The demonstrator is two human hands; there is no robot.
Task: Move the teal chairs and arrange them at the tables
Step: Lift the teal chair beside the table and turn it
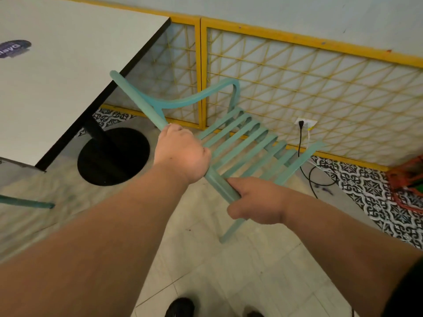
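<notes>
Slatted teal chair [242,143] (tilted) in both hands [183,154]

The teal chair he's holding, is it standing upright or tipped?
Tipped. The teal chair leans over, gripped along its top rail by the left hand and right hand.

I see both forearms bare down to the left hand [182,154] and right hand [257,202]. A dark sleeve edge [405,289] shows behind the right hand, and dark shoes [180,307] sit below both hands.
</notes>
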